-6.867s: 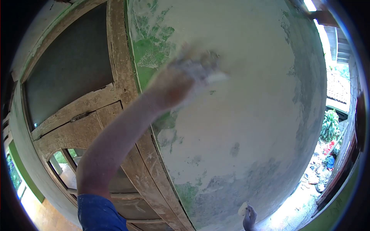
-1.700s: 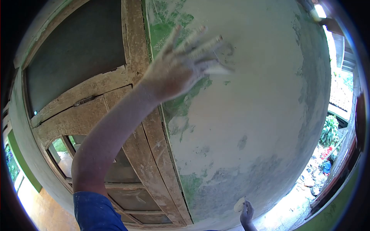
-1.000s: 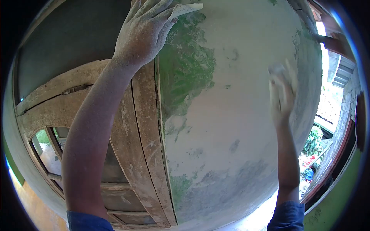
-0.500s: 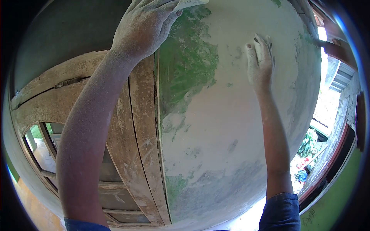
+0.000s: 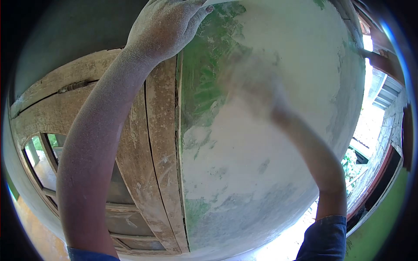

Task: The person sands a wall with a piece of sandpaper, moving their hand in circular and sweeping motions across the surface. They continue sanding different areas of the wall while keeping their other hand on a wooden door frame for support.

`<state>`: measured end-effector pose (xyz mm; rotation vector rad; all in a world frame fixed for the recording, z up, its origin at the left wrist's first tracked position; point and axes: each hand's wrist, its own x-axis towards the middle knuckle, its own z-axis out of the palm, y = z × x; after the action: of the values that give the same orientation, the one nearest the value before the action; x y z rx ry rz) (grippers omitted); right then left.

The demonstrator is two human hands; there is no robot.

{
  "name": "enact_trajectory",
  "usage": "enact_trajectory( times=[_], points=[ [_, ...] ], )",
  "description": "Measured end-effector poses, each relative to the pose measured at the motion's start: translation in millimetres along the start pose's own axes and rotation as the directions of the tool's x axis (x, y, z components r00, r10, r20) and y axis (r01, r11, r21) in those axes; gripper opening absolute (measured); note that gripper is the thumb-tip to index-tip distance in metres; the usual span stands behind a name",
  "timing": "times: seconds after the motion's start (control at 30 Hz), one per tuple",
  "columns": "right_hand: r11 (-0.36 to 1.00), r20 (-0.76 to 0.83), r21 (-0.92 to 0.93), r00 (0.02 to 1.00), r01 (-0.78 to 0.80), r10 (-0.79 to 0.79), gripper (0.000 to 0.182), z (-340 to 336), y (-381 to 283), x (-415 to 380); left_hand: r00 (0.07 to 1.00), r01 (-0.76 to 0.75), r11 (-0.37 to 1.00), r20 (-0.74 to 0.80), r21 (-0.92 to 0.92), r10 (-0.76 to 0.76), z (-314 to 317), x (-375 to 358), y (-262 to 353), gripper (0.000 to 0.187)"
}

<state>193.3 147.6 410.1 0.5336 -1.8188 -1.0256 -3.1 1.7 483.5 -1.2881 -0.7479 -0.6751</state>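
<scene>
Over the wall (image 5: 270, 152), the right hand (image 5: 257, 85) blurs, grip unclear; the left hand (image 5: 167, 27) pinches something white (image 5: 217, 1).

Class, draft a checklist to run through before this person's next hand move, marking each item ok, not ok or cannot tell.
1. Left hand has the pale sheet at its thumb: ok.
2. Right hand contents visible: not ok, blurred.
3. Right hand touching the wall: cannot tell.
4. Forearms uncrossed: ok.
5. Wall evenly coloured: not ok, green patch beside the door frame.
</scene>
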Motion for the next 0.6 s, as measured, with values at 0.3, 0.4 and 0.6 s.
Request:
enact_trajectory(
  times=[0.3,0.4,0.6],
  points=[
    [0.858,-0.057,-0.437,0.961,-0.269,0.272,0.029,-46,77,-5,1.0,0.027,1.0,-0.01,0.006,-0.027,1,-1,0,0.036],
    [0.68,-0.24,0.099,0.646,-0.727,0.725,0.027,-47,83,3,1.0,0.018,0.999,-0.012,0.034,-0.018,2,-1,0,0.036],
    [0.936,0.068,-0.299,0.974,-0.187,0.217,0.035,-15,-7,-3,0.999,0.005,0.999,-0.037,-0.04,-0.006,1,-1,0,0.036]
  ],
)
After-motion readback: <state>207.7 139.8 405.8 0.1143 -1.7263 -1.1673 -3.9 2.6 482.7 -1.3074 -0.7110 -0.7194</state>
